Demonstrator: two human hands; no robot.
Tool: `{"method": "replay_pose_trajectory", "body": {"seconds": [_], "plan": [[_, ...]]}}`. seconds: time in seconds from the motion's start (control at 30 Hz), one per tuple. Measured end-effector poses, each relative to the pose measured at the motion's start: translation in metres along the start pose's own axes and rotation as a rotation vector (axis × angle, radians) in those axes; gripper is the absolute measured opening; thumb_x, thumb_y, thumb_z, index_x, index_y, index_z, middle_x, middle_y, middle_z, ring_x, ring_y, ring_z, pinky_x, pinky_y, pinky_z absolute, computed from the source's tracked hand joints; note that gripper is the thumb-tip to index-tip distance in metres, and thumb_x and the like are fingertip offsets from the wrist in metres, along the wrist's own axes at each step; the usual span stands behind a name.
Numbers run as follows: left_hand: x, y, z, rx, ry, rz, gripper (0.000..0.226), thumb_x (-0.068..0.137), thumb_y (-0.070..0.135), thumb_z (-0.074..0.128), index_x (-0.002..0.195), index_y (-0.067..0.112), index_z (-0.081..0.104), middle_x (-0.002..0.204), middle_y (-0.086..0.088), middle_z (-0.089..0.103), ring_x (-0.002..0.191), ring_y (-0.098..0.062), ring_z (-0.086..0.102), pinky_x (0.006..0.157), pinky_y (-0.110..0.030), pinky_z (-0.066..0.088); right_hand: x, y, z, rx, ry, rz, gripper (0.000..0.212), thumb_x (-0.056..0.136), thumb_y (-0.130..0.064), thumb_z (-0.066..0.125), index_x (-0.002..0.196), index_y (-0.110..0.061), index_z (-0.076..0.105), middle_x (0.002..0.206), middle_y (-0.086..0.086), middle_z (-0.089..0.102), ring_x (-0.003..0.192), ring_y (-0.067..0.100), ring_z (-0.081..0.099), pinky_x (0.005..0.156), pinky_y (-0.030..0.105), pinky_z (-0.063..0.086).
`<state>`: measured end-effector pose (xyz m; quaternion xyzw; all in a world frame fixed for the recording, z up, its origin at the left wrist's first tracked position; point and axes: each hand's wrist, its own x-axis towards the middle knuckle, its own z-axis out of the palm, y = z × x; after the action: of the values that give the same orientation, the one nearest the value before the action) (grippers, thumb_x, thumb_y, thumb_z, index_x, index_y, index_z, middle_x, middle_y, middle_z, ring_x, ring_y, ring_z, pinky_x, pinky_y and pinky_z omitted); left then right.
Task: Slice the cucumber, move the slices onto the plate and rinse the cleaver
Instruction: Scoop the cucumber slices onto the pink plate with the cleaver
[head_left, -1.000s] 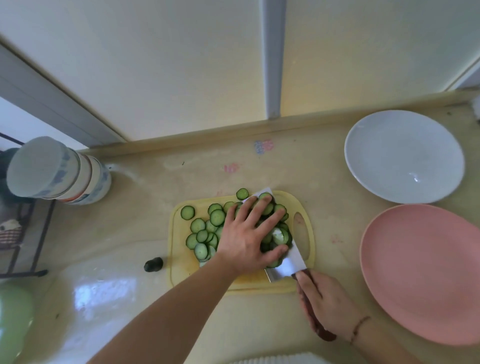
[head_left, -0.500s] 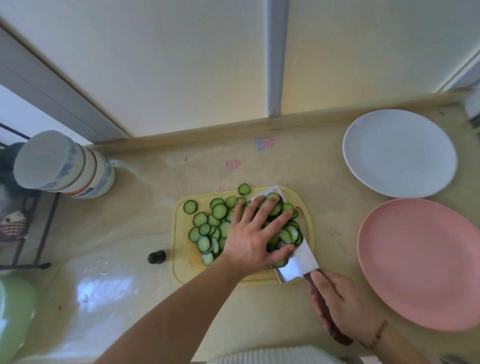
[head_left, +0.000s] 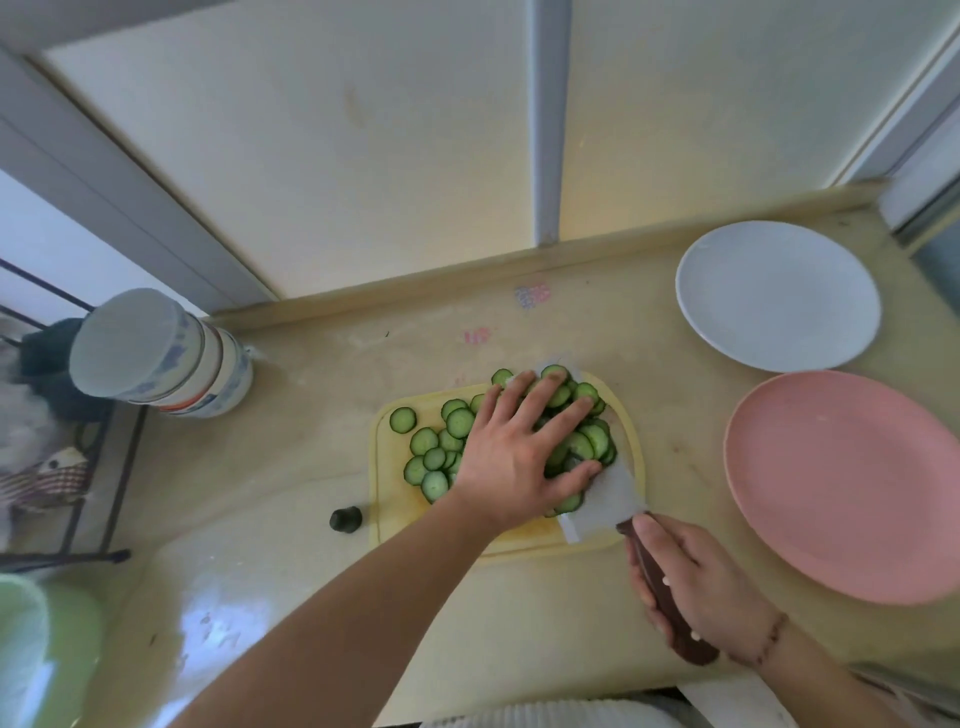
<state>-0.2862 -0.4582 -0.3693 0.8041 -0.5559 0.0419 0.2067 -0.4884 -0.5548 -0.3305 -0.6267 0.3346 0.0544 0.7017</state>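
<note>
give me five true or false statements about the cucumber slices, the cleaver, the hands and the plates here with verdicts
1. The left hand lies flat on the cucumber slices. True.
2. The right hand grips the cleaver by its handle. True.
3. Slices already lie on the pink plate. False: it holds none.
4. The white plate is stacked on the pink one. False: they sit side by side.
5. The slices are on the yellow cutting board. True.

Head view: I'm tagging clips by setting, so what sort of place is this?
Most likely a home kitchen counter: a yellow cutting board with cucumber slices, a cleaver, and plates waiting nearby.
</note>
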Motion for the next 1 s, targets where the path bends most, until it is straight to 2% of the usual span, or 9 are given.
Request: {"method": "replay_pose_trajectory", "body": {"seconds": [0.13, 0.37, 0.6, 0.83, 1.0], "plan": [[-0.014, -0.01, 0.006, -0.033, -0.075, -0.016, 0.061, 0.09, 0.061, 0.055, 0.14, 0.027, 0.055, 0.149, -0.009, 0.047, 0.138, -0.038, 0.04, 0.104, -0.058, 0.042, 0.004, 0.009, 0.013, 0.044, -0.029, 0.033, 0.047, 0.098, -0.039, 0.039, 0.074, -0.001, 0.05, 0.052, 0.015, 0.05, 0.036, 0.023, 0.042, 0.039, 0.029, 0.038], [-0.017, -0.007, 0.009, -0.101, -0.12, -0.095, 0.062, 0.09, 0.06, 0.052, 0.14, 0.024, 0.057, 0.149, -0.011, 0.047, 0.141, -0.038, 0.036, 0.108, -0.056, 0.041, 0.009, 0.012, 0.006, 0.021, -0.084, 0.055, 0.045, 0.102, -0.034, 0.037, 0.074, -0.002, 0.049, 0.054, 0.015, 0.05, 0.036, 0.022, 0.042, 0.04, 0.029, 0.037], [0.006, 0.037, 0.015, -0.113, -0.039, -0.094, 0.06, 0.091, 0.058, 0.056, 0.138, 0.021, 0.059, 0.148, -0.011, 0.048, 0.139, -0.038, 0.038, 0.11, -0.053, 0.04, -0.005, 0.009, -0.047, -0.022, -0.131, 0.033, 0.045, 0.102, -0.036, 0.038, 0.076, -0.001, 0.05, 0.055, 0.014, 0.052, 0.039, 0.024, 0.043, 0.039, 0.028, 0.036], [0.066, 0.123, 0.053, -0.208, 0.0, 0.073, 0.06, 0.089, 0.057, 0.06, 0.139, 0.022, 0.059, 0.148, -0.01, 0.048, 0.138, -0.037, 0.039, 0.109, -0.051, 0.041, -0.052, 0.019, -0.132, 0.037, 0.038, 0.016, 0.043, 0.102, -0.03, 0.037, 0.074, 0.002, 0.047, 0.053, 0.017, 0.049, 0.036, 0.023, 0.042, 0.039, 0.024, 0.035], [0.096, 0.179, 0.093, -0.297, -0.021, 0.187, 0.062, 0.087, 0.055, 0.065, 0.139, 0.022, 0.059, 0.148, -0.011, 0.048, 0.139, -0.038, 0.039, 0.11, -0.052, 0.038, -0.082, 0.04, -0.176, 0.054, 0.191, 0.017, 0.043, 0.104, -0.023, 0.035, 0.071, 0.002, 0.046, 0.052, 0.018, 0.05, 0.036, 0.025, 0.042, 0.041, 0.032, 0.038]]}}
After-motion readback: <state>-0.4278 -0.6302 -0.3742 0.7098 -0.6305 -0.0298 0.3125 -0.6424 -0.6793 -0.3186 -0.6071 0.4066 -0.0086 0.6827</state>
